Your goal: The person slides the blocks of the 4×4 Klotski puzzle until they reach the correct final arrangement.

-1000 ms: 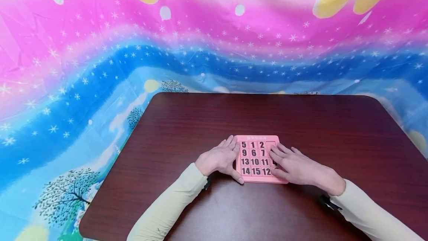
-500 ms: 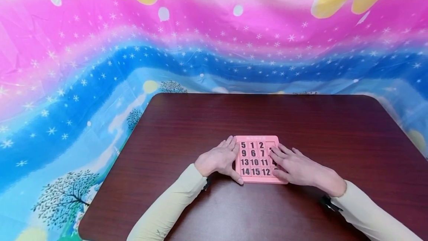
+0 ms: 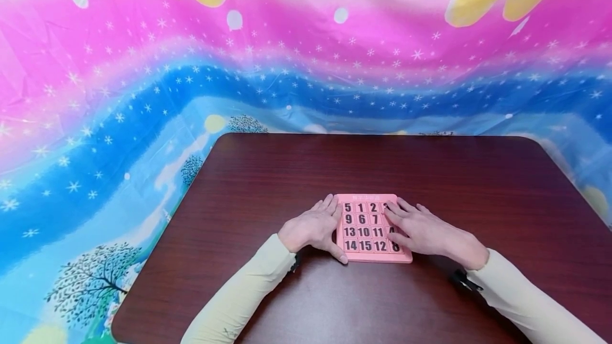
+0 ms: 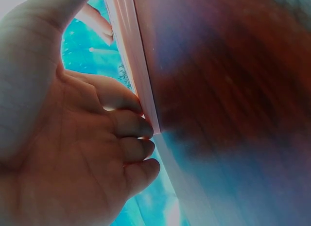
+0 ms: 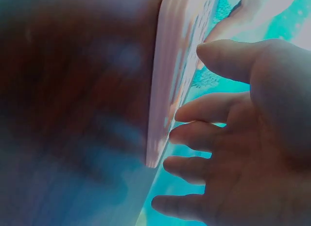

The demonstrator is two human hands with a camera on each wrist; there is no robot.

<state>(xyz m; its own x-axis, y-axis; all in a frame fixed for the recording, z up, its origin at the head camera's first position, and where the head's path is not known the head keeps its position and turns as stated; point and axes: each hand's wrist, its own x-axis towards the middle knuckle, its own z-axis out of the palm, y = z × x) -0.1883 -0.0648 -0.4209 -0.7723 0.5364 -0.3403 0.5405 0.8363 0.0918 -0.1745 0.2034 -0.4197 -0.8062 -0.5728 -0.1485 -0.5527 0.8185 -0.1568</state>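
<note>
A pink sliding number puzzle [image 3: 365, 256] lies flat on the table in the head view, its black-numbered tiles set in a square frame. My left hand [image 3: 313, 226] rests along its left edge, fingers extended towards the far corner and thumb at the near corner. The left wrist view shows those fingertips [image 4: 146, 129] against the frame's side. My right hand [image 3: 423, 227] reaches over the right column, its fingers spread and touching the tiles there. They partly cover the 3 tile in the top right corner and hide the place below it. The 4 and 8 tiles show below.
The dark brown wooden table [image 3: 296, 169] has rounded corners and extends around the puzzle. A colourful printed cloth [image 3: 306, 57] hangs behind it and down its left side. Both forearms are in light sleeves [image 3: 239, 291].
The right hand's fingers have moved up the right column. The top right space, bare before, now holds the 3 tile. The 8 has come into sight. The left hand stays put.
</note>
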